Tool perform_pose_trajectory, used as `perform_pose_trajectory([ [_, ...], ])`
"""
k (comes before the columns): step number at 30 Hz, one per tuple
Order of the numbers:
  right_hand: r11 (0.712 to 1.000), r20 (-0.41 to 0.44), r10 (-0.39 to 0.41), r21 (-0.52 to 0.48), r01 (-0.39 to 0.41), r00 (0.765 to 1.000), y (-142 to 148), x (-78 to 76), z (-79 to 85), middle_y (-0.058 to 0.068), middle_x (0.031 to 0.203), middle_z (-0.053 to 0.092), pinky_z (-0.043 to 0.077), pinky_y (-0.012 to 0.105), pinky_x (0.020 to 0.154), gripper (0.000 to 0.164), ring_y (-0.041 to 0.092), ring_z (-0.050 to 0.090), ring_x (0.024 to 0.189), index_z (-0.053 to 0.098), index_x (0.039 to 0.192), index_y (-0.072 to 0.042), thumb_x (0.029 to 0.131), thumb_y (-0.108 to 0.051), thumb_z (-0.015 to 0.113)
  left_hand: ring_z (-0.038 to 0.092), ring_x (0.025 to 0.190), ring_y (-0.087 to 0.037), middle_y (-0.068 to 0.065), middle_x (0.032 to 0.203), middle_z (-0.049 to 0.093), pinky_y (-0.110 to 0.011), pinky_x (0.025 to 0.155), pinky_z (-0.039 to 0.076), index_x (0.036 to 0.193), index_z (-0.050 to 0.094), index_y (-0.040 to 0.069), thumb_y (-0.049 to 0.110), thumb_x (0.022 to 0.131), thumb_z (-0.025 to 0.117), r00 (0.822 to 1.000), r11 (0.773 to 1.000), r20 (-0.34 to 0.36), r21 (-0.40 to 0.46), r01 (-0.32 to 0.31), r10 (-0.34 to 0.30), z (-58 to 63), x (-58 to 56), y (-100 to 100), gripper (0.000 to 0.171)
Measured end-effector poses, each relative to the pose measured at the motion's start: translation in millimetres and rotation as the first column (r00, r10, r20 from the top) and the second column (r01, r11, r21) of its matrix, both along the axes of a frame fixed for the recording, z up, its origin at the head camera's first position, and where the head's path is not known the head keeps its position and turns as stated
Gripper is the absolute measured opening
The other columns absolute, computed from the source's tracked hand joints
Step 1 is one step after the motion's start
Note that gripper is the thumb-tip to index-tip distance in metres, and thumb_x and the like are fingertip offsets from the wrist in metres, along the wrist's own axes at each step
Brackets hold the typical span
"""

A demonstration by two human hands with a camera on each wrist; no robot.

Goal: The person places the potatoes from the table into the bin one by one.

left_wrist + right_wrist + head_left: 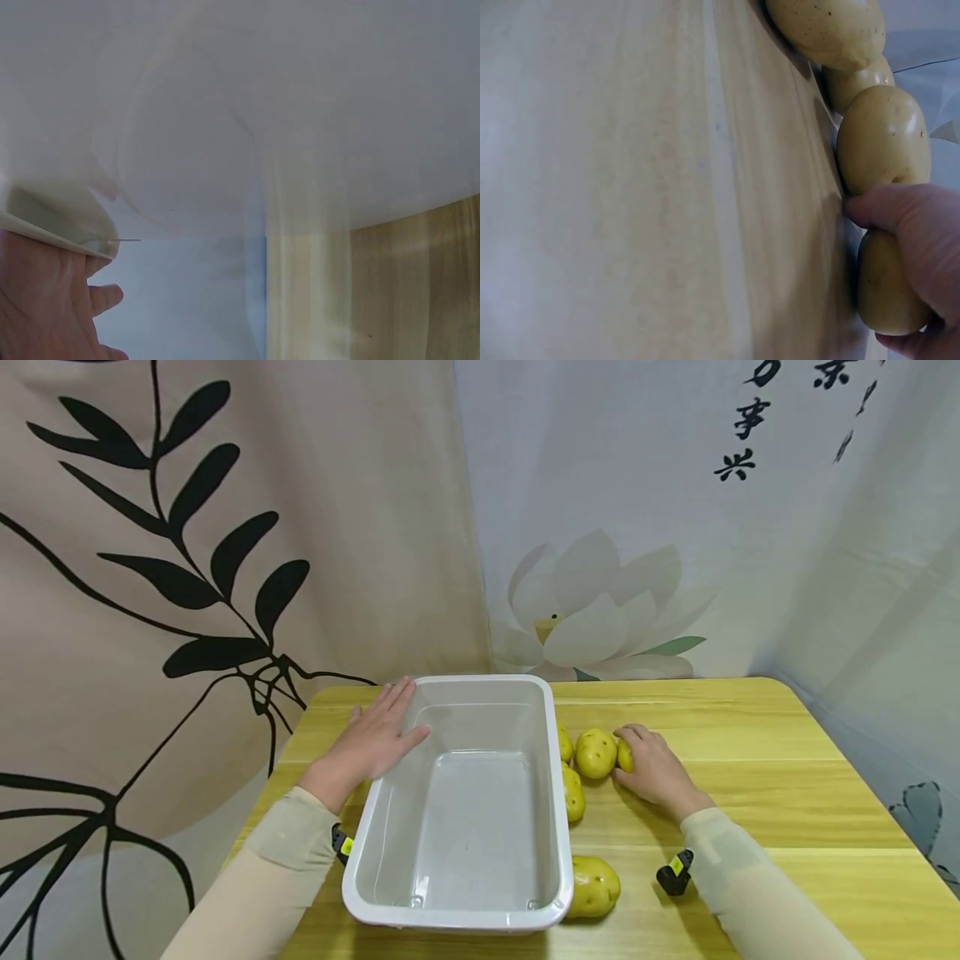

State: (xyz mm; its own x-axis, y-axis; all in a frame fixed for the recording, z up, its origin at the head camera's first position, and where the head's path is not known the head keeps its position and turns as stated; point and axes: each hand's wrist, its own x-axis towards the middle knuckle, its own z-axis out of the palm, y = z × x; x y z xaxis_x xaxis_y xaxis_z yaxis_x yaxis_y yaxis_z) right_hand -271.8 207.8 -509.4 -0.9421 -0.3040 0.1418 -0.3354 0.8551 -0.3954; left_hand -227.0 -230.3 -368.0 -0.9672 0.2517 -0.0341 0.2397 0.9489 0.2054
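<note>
Place: curtained-off nook; home or studio unclear
Beige curtain [367, 527]: printed with black leafy branches [243, 553]
White curtain [622, 468]: printed lotus [588, 631], Chinese characters [735, 467]
Counter [765, 760]: wood-grained, just before the curtains

A person's left hand [375, 739] is spread with its back to the head camera, fingers [396, 697] straight and pointing away from the body, thumb [415, 737] held out to the side, while the right hand [654, 766] curls its digits inward in a grip, knuckles uppermost. The left forearm [262, 868] and right forearm [757, 881], both in pale long sleeves, reach forward well apart and slant inward, bare skin showing at each wrist [696, 804] just past the cuff
</note>
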Motion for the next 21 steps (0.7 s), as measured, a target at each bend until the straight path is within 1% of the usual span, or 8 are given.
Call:
perform_pose_trajectory([
  [5,1.0,-0.02,-0.001,-0.013,0.001,1.0,0.4,0.9,-1.2,0.021,0.135,0.045,0.034,0.059,0.103,0.059,0.045,0.042,0.121,0.05,0.13,-0.002,0.08,-0.019,0.074,-0.004,0.147,-0.027,0.0,0.16,-0.01,-0.067,0.109,0.003,0.155,-0.003,0.017,0.071,0.093,0.023,1.0,1.0,-0.005,0.005,-0.002,0.002,1.5,0.6,-0.1,0.087],
  [9,1.0,-0.037,-0.003,-0.019,0.002,0.999,0.4,2.2,-2.4,0.021,0.133,0.045,0.034,0.059,0.102,0.058,0.045,0.042,0.12,0.051,0.129,-0.002,0.078,-0.017,0.074,-0.003,0.147,-0.028,0.0,0.161,-0.008,-0.068,0.108,0.004,0.156,0.0,0.014,0.07,0.093,0.024,1.0,1.0,-0.016,0.008,0.002,-0.002,1.1,0.3,-0.8,0.087],
  [16,1.0,-0.068,-0.004,-0.029,0.002,0.998,2.1,4.7,-6.7,0.021,0.133,0.046,0.034,0.059,0.102,0.058,0.045,0.042,0.119,0.051,0.128,-0.002,0.076,-0.016,0.074,-0.005,0.147,-0.026,0.002,0.16,-0.011,-0.067,0.109,0.004,0.156,-0.003,0.017,0.072,0.093,0.022,1.0,1.0,-0.001,0.008,-0.002,0.002,0.5,0.8,-0.5,0.087],
  [21,1.0,-0.068,-0.008,-0.028,0.006,0.998,3.6,5.3,-7.9,0.021,0.134,0.044,0.034,0.059,0.102,0.059,0.045,0.041,0.121,0.051,0.129,-0.003,0.077,-0.017,0.074,-0.005,0.147,-0.025,0.002,0.16,-0.01,-0.067,0.109,0.004,0.156,-0.003,0.018,0.071,0.093,0.023,1.0,1.0,0.01,0.011,-0.005,0.005,0.8,0.6,0.1,0.086],
])
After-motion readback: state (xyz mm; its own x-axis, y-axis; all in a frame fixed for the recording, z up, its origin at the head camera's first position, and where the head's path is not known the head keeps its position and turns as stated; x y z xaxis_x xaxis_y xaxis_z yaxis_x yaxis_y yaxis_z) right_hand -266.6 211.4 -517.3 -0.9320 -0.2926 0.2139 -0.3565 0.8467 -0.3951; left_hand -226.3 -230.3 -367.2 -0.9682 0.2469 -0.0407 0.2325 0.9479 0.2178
